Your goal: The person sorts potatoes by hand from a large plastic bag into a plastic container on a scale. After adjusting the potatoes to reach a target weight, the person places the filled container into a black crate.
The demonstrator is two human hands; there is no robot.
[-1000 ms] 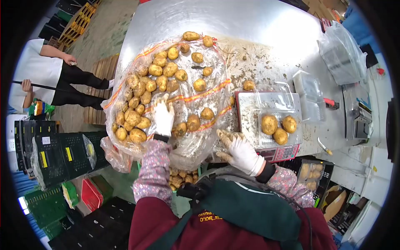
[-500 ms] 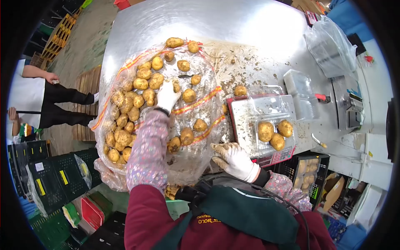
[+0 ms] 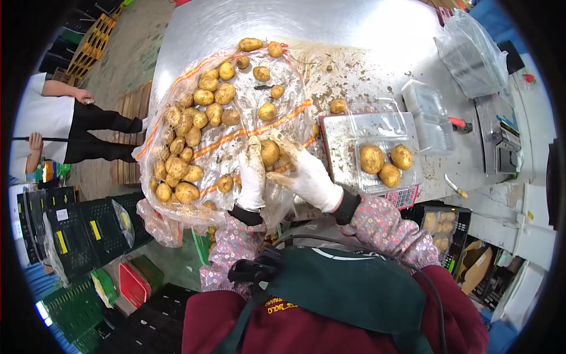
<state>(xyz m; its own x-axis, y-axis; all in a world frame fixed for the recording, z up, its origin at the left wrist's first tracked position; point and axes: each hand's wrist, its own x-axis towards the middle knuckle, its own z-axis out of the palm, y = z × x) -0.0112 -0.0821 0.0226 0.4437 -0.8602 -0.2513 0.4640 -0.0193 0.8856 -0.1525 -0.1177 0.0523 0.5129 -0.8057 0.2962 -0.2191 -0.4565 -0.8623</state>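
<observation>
My left hand, in a soiled white glove, is closed against the left side of a potato. From the right, my right hand, gloved too, curls its fingers and thumb around the same potato. Both hands are above a clear plastic bag with red-and-yellow stripes, spread on the metal table. Many loose potatoes lie on and in the bag, heaped toward its left side. Beside my right hand, a clear clamshell box holds three potatoes on a scale.
Stacked clear clamshell boxes and a red-handled tool are right of the scale. A curved knife lies near the table edge. A co-worker stands left, past the table. Black crates stand at lower left.
My left hand has come back from the potato heap toward my body. My right hand has moved up and left from beside the scale, and both now meet at a potato.
</observation>
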